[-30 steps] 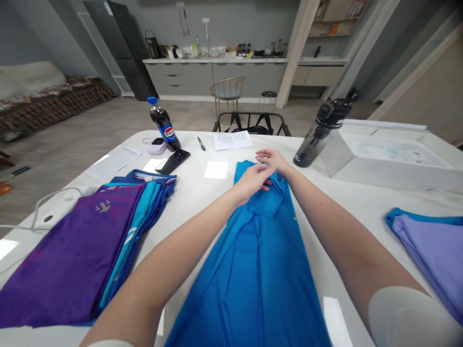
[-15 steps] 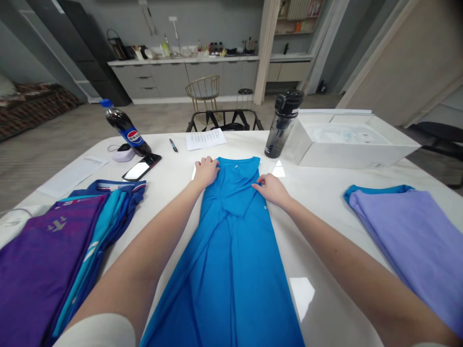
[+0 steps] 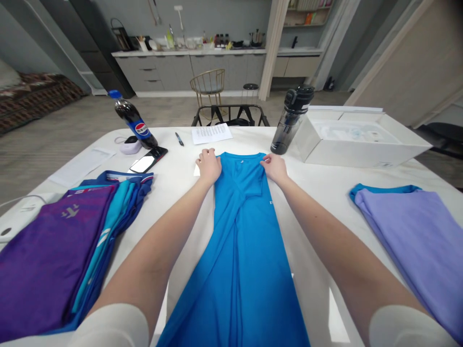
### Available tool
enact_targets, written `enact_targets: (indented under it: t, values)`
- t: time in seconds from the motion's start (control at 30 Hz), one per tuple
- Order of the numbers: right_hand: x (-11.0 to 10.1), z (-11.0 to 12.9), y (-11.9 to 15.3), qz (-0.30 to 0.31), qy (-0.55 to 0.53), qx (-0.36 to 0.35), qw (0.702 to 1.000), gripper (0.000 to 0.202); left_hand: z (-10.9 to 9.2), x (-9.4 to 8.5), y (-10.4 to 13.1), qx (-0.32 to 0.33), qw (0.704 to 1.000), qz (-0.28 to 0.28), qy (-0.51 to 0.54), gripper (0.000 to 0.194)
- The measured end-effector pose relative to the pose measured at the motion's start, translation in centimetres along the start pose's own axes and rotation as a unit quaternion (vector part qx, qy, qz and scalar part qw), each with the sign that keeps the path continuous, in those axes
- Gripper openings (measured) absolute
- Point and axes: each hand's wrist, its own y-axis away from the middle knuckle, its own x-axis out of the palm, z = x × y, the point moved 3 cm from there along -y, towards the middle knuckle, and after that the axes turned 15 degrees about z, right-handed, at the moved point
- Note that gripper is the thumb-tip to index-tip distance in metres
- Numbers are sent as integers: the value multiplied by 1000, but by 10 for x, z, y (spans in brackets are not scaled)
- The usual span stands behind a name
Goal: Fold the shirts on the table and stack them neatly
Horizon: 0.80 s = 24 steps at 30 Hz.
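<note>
A blue garment [image 3: 249, 241] lies lengthwise down the middle of the white table, its sides folded inward and its narrow collar end farthest from me. My left hand [image 3: 209, 166] is closed at the garment's upper left corner, fingers curled at the edge. At the upper right corner, my right hand [image 3: 274, 167] pinches the blue fabric between thumb and fingers. Creases run from the collar down the middle of the cloth.
Folded purple and blue shirts [image 3: 61, 241] lie at the left, folded lilac cloth [image 3: 412, 221] at the right. Farther back are a cola bottle [image 3: 135, 120], phone [image 3: 149, 160], pen [image 3: 179, 139], paper [image 3: 211, 133], dark water bottle [image 3: 291, 120] and white box [image 3: 361, 144].
My right hand has moved up along the garment's right edge to its top corner, and the fabric there lies flatter. My left hand stays at the upper left corner.
</note>
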Motion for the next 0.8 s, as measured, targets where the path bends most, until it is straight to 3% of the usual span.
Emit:
enact_targets:
  t: [0.13, 0.2, 0.3, 0.4, 0.67, 0.8]
  values:
    - [22, 21, 44, -41, 107, -82, 990, 42, -12, 8, 52, 202, 977, 60, -20, 42]
    - [36, 33, 80, -7, 135, -142, 981, 45, -14, 15, 84, 249, 963, 101, -29, 47]
    - [56, 38, 128, 70, 178, -158, 969, 49, -13, 27, 121, 237, 958, 157, -51, 58]
    - [69, 30, 153, 96, 213, -121, 965, 54, -10, 35, 140, 213, 959, 172, -71, 63]
    - [72, 25, 156, 87, 220, -97, 967, 56, -14, 27, 149, 203, 965, 146, -81, 61]
    - [71, 26, 155, 94, 221, -95, 966, 57, -14, 8, 181, 206, 968, 119, -74, 52]
